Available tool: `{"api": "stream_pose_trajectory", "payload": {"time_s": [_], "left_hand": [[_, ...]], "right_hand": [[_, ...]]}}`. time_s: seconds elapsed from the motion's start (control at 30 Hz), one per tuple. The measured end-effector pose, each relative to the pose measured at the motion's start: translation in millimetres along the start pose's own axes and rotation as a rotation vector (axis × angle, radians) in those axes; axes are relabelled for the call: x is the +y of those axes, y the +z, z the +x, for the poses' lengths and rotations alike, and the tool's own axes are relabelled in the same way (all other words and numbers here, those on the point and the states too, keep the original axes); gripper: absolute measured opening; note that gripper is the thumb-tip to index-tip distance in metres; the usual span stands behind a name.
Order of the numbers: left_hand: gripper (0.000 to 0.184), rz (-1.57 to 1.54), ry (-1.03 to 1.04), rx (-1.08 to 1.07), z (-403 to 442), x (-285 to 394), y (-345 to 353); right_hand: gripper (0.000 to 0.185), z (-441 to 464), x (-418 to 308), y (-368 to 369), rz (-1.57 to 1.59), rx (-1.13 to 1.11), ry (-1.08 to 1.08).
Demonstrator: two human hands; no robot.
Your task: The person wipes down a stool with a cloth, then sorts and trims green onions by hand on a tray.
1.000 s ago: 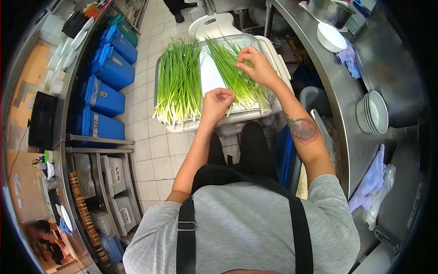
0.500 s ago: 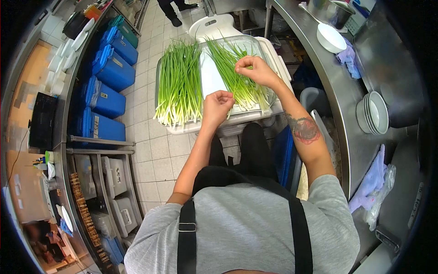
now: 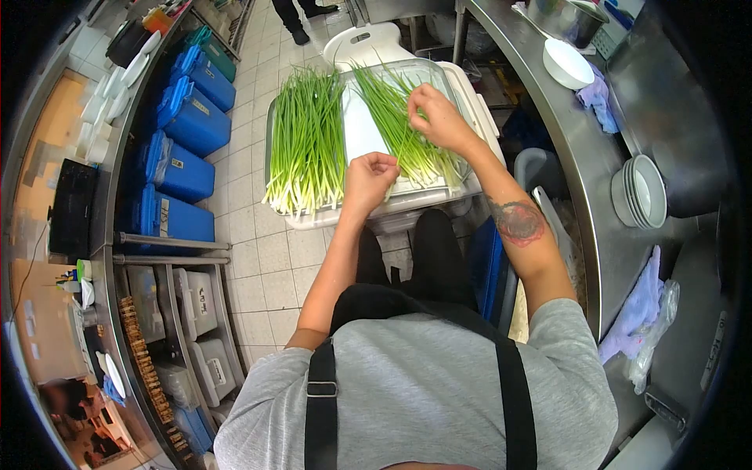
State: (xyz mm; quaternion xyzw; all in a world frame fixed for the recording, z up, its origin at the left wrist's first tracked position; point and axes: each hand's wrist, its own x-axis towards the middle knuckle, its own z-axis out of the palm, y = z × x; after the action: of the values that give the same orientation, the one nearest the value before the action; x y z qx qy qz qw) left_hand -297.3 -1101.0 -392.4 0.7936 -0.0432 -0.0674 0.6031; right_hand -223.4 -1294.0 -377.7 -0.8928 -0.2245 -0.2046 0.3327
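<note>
Thin scallions with long green leaves and white ends lie in two bunches, a left bunch (image 3: 307, 141) and a right bunch (image 3: 394, 117), in a clear shallow tray (image 3: 429, 70). My left hand (image 3: 370, 182) is closed in a pinch beside the right bunch's white ends, seemingly around a scallion. Higher up, over the right bunch's leaves, my right hand (image 3: 439, 117) is closed with fingertips together; anything between them is too small to make out. A bare white strip (image 3: 363, 129) separates the bunches.
A white cart (image 3: 478, 117) supports the tray. Blue lidded bins (image 3: 178, 211) line the left side. On the right, a steel counter (image 3: 576, 133) carries a white bowl (image 3: 568, 64), stacked bowls (image 3: 638, 193) and purple cloths (image 3: 638, 305). Another person's legs (image 3: 290, 17) stand beyond the cart.
My right hand has risen slightly away from the left hand, and its fingers have curled downward more. My left hand has shifted only slightly, still pinched near the white ends.
</note>
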Motion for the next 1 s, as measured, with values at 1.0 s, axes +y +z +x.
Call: {"api": "stream_pose_trajectory", "payload": {"time_s": [1.0], "left_hand": [[0.024, -0.131, -0.006, 0.138, 11.5, -7.3, -29.4]], "right_hand": [[0.020, -11.2, -6.2, 29.8, 0.611, -0.312, 0.522]]}}
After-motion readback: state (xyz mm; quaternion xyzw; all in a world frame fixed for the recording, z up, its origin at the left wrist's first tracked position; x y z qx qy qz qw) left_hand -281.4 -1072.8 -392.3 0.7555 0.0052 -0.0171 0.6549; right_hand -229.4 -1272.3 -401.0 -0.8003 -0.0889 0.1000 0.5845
